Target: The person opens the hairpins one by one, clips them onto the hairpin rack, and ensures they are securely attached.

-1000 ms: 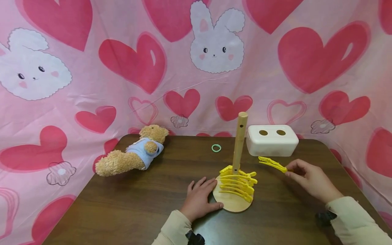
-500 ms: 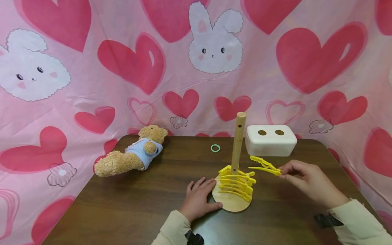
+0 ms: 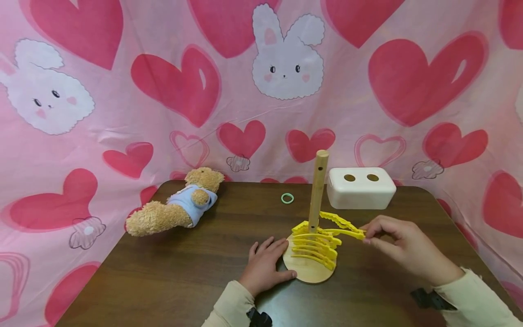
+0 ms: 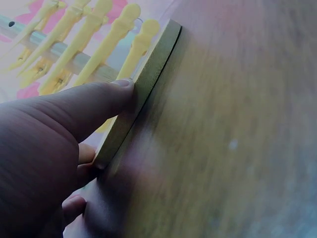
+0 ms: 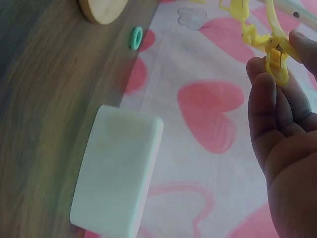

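Observation:
A wooden stand (image 3: 311,273) has a round base and an upright post. Several yellow hair clips (image 3: 312,250) are stacked across the post's lower part. My left hand (image 3: 265,267) holds the base at its left rim, thumb on the near edge, as the left wrist view also shows. My right hand (image 3: 402,243) pinches the tail end of another yellow hair clip (image 3: 343,222) between thumb and fingers. That clip's two arms are spread apart, their tips at the post just above the stack. Whether they touch the post is unclear. In the right wrist view the pinched clip (image 5: 277,59) shows its hinge.
A white box (image 3: 361,193) with two round holes stands at the back right. A green ring (image 3: 287,198) lies behind the post. On the left lies a teddy bear (image 3: 189,200) in a blue top. A pink heart-patterned cloth (image 3: 229,145) hangs behind the table.
My right hand has moved left, bringing the clip from near the white box to the post. The clip's arms have spread apart. My left hand stays at the base.

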`<state>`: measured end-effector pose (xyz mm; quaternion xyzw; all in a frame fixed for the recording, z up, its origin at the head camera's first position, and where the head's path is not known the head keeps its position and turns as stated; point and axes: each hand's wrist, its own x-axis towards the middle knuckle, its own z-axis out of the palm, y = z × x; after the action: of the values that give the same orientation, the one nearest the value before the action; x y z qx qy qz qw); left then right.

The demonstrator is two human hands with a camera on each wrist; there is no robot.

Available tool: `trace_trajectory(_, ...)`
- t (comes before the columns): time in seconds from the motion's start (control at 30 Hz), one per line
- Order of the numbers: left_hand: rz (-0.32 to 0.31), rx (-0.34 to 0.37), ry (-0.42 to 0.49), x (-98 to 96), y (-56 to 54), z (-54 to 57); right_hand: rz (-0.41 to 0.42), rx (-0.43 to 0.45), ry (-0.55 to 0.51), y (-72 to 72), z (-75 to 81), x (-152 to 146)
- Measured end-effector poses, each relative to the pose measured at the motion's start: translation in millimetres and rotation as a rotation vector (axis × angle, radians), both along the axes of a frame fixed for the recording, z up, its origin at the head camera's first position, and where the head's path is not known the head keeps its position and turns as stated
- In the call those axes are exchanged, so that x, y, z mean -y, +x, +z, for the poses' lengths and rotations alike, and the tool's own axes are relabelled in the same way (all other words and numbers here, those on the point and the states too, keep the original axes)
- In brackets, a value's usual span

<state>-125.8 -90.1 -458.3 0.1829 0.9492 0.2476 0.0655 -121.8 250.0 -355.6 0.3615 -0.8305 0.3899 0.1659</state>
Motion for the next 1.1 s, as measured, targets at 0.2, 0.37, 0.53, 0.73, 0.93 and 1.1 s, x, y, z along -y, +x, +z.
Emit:
trace_trajectory(0.2,0.000,0.007,0.007,0.2,0.2,-0.2,0.016,0.012,0.001,0.0,3.7,10.1)
trace_trajectory(0.37,0.000,0.004,0.010,-0.2,0.4,0.3,0.005,0.017,0.001,1.7,3.4,17.4)
trace_trajectory(0.53,-0.001,-0.003,0.016,-0.4,0.3,0.0,-0.067,-0.019,0.007,6.5,1.3,22.7)
trace_trajectory(0.73,0.023,-0.020,0.026,-3.5,0.3,-3.5,-0.132,0.041,-0.030,10.7,-6.0,25.4)
trace_trajectory(0.93,0.063,-0.036,0.052,-14.4,-0.9,-6.0,-0.232,0.174,-0.071,16.8,-9.3,26.9)
trace_trajectory(1.1,0.083,-0.041,0.033,-18.7,-1.8,-8.9,-0.247,0.241,-0.137,21.2,-11.5,27.3)
